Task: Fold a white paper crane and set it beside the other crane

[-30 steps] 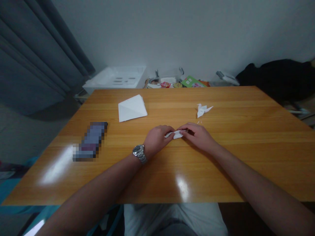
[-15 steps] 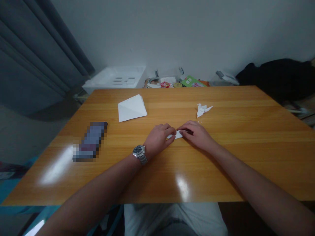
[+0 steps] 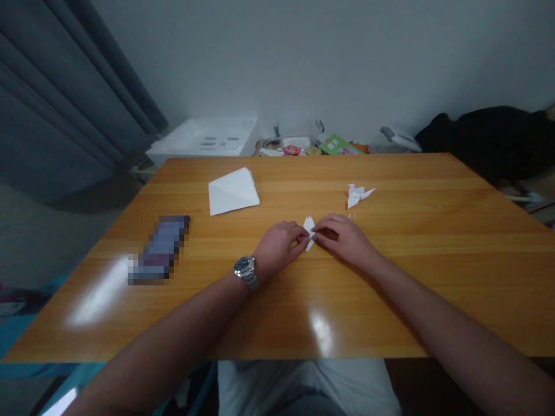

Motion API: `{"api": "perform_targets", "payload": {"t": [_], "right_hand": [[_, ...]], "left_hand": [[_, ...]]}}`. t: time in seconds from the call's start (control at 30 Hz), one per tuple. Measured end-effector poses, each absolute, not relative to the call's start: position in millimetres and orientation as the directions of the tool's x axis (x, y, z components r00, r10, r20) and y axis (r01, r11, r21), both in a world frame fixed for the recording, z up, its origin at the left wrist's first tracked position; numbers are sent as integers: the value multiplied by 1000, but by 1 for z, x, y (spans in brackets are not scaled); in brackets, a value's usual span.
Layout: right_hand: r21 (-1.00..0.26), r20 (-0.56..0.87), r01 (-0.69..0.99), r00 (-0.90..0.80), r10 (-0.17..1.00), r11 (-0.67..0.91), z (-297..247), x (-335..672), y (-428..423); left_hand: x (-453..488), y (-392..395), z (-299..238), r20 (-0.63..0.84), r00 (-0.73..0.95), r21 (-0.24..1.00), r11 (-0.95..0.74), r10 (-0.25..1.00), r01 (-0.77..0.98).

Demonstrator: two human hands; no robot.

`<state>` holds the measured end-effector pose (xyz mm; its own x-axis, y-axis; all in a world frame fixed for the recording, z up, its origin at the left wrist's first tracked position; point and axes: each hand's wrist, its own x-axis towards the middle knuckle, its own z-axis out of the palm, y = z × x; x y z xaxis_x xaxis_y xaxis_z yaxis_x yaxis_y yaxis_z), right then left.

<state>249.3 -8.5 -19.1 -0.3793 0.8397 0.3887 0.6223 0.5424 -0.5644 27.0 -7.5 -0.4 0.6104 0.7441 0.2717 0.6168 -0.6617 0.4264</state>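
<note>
A small folded white paper point(image 3: 309, 224), pointed at its near and far ends, is held just above or on the wooden table point(image 3: 277, 318); I cannot tell which. My left hand point(image 3: 281, 244), with a metal watch point(image 3: 245, 268) on its wrist, pinches the paper's left edge between thumb and fingers. From the other side, my right hand point(image 3: 342, 234) pinches the right edge. Fingertips of both hands nearly meet over the paper's middle and hide part of it. Beyond my right hand stands a white origami crane point(image 3: 358, 195), with tiny paper scraps point(image 3: 352, 216) near it.
White paper sheets point(image 3: 234, 193) lie at the back left. A pixelated phone-like object point(image 3: 160, 248) is at the left. Behind the table are a white plastic tray point(image 3: 203, 136), a green packet point(image 3: 340, 145) and a dark cloth point(image 3: 485, 138).
The folded paper has turned from lying crosswise to pointing away from me, with more of it showing. Both hands have shifted their fingertips to pinch its sides.
</note>
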Motion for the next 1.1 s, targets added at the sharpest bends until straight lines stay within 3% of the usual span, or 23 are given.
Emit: {"api": "perform_targets", "payload": {"t": [0.23,0.53,1.1], "right_hand": [[-577,374,629,-364,853,521,-17,246,-8],[-585,378,620,-361,853,522,-19,243,-10],[-607,359,649,-290,887,458,-23,245,-8]], "left_hand": [[27,-5,-1,321,552,498,-633,769,593],[27,-2,-11,335,492,437,-595,804,675],[27,-1,-9,326,492,458,-591,807,665]]}}
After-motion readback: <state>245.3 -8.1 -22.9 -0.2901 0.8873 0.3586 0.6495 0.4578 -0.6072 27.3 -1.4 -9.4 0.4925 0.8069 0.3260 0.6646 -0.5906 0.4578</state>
